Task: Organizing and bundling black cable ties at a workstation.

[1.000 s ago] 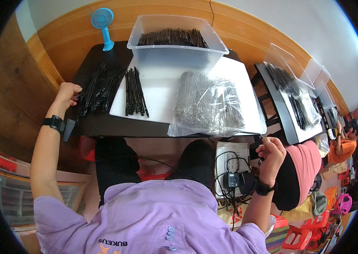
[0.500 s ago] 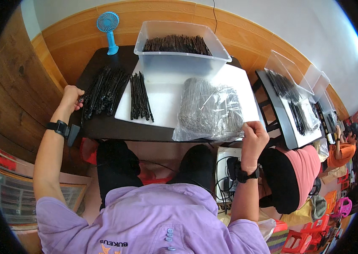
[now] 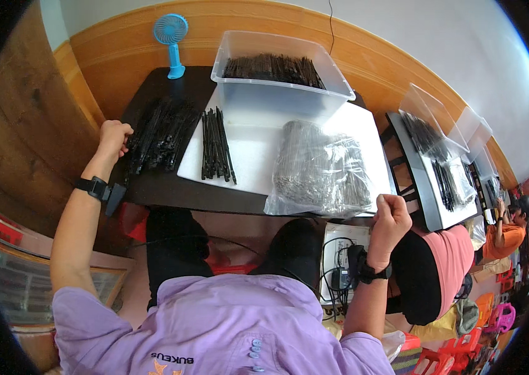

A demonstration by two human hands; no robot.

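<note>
My left hand (image 3: 114,139) is closed at the left edge of a pile of thin black sticks (image 3: 163,134) on the dark table; what its fingers pinch, if anything, is too small to make out. A smaller row of black sticks (image 3: 216,147) lies on a white foam board (image 3: 249,172). To its right rests a clear plastic bag (image 3: 322,169) packed with thin, silvery, wire-like pieces. My right hand (image 3: 391,220) is closed just off the bag's near right corner, thumb and forefinger together. Whatever it may hold cannot be made out.
A clear plastic bin (image 3: 283,97) full of dark sticks stands at the back of the table (image 3: 233,199). A blue fan (image 3: 175,47) stands at the back left. To the right, a person in pink (image 3: 443,265) sits near another table with similar bins. Cables and a box lie below.
The whole view has shifted, so the table and its things appear a little farther right and lower. My right hand has moved slightly away from the bag's corner. My left hand stays by the pile.
</note>
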